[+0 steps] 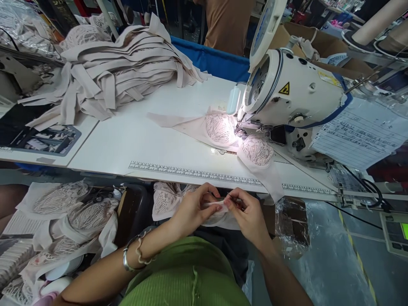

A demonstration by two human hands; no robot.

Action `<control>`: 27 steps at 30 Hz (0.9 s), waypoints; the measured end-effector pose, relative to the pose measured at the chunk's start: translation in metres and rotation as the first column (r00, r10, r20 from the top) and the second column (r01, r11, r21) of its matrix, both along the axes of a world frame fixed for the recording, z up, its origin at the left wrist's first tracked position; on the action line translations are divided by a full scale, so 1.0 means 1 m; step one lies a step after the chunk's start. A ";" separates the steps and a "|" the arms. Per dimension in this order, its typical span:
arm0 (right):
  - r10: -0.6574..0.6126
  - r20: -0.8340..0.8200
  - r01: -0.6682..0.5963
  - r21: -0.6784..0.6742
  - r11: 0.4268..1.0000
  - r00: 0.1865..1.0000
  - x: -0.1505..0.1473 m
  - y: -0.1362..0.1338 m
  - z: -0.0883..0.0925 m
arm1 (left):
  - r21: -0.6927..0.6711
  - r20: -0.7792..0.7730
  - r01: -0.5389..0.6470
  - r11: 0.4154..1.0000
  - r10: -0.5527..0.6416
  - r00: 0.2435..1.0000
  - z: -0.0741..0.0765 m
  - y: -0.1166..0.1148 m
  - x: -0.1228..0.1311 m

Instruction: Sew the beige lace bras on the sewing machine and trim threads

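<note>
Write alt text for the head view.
The left hand and right hand pinch pale fabric in front of a white table. On it, lace cups lie at a lit sewing machine, with a heap of strips at left.

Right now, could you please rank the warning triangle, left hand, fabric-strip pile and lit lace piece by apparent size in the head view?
Largest to smallest:
1. Fabric-strip pile
2. Lit lace piece
3. Left hand
4. Warning triangle

Pale pink lace [164,200] with an openwork pattern, near; plain pale pink strips [127,66], far left; white worktop [140,142]; white machine [312,95]; yellow-and-black label [284,88]; ribbed green top [175,278].
</note>
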State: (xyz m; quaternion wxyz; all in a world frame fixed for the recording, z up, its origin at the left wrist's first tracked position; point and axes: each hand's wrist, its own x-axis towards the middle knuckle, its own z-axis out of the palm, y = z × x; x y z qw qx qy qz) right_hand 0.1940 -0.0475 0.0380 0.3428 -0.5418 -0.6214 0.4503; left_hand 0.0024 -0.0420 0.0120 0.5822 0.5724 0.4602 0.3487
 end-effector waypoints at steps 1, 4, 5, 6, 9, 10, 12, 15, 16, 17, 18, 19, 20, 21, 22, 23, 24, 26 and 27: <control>-0.035 0.009 0.034 0.053 0.998 0.999 0.004 -0.002 0.002 | 0.084 -0.069 0.039 0.996 -0.033 0.997 -0.002 0.004 -0.009; -0.102 -0.047 0.109 0.170 0.979 0.994 0.021 -0.012 0.009 | 0.302 -0.283 0.227 0.926 -0.140 0.949 -0.008 0.013 -0.040; -0.112 -0.091 0.128 0.197 0.972 0.990 0.027 -0.016 0.011 | 0.335 -0.324 0.283 0.899 -0.173 0.930 -0.010 0.015 -0.049; -0.117 -0.139 0.147 0.222 0.964 0.983 0.033 -0.020 0.013 | 0.351 -0.345 0.322 0.879 -0.198 0.917 -0.011 0.016 -0.056; -0.104 -0.269 0.174 0.255 0.951 0.958 0.043 -0.028 0.014 | 0.338 -0.314 0.297 0.893 -0.190 0.930 -0.012 0.012 -0.067; -0.095 -0.299 0.175 0.252 0.952 0.950 0.045 -0.030 0.013 | 0.312 -0.271 0.244 0.918 -0.160 0.949 -0.011 0.009 -0.068; -0.092 -0.324 0.173 0.232 0.957 0.941 0.046 -0.030 0.010 | 0.233 -0.175 0.098 0.967 -0.058 0.983 -0.007 0.005 -0.068; -0.104 -0.332 0.185 0.223 0.957 0.937 0.048 -0.026 0.003 | 0.124 -0.030 -0.080 0.989 0.084 0.996 -0.003 0.001 -0.066; -0.110 -0.339 0.194 0.225 0.955 0.934 0.049 -0.023 0.000 | 0.105 0.019 -0.106 0.989 0.105 0.994 -0.002 0.000 -0.065; -0.113 -0.349 0.200 0.224 0.954 0.930 0.050 -0.020 -0.003 | 0.091 0.062 -0.124 0.988 0.118 0.991 -0.001 0.000 -0.065; -0.116 -0.360 0.204 0.218 0.954 0.926 0.052 -0.017 -0.007 | 0.080 0.094 -0.136 0.987 0.129 0.987 -0.001 -0.001 -0.064; -0.118 -0.369 0.205 0.206 0.957 0.922 0.054 -0.014 -0.011 | 0.068 0.112 -0.148 0.987 0.140 0.984 0.000 -0.002 -0.063; -0.127 -0.374 0.212 0.195 0.958 0.919 0.055 -0.011 -0.014 | 0.056 0.115 -0.161 0.985 0.153 0.981 0.001 -0.003 -0.062; -0.144 -0.365 0.223 0.184 0.957 0.920 0.057 -0.008 -0.018 | 0.043 0.103 -0.172 0.984 0.167 0.981 0.002 -0.005 -0.061; -0.173 -0.329 0.242 0.180 0.953 0.928 0.057 -0.005 -0.021 | 0.033 0.080 -0.182 0.983 0.179 0.981 0.004 -0.007 -0.060; -0.217 -0.265 0.273 0.197 0.942 0.940 0.057 -0.004 -0.023 | 0.028 0.051 -0.191 0.981 0.189 0.981 0.006 -0.008 -0.058; -0.266 -0.179 0.304 0.239 0.922 0.947 0.055 -0.002 -0.023 | 0.027 0.019 -0.202 0.979 0.202 0.979 0.008 -0.010 -0.056; -0.319 0.008 0.293 0.376 0.879 0.948 0.045 -0.002 -0.021 | 0.021 -0.040 -0.219 0.976 0.219 0.975 0.012 -0.013 -0.051; -0.299 0.092 0.229 0.445 0.866 0.950 0.038 -0.003 -0.019 | 0.017 -0.061 -0.224 0.975 0.224 0.973 0.014 -0.014 -0.048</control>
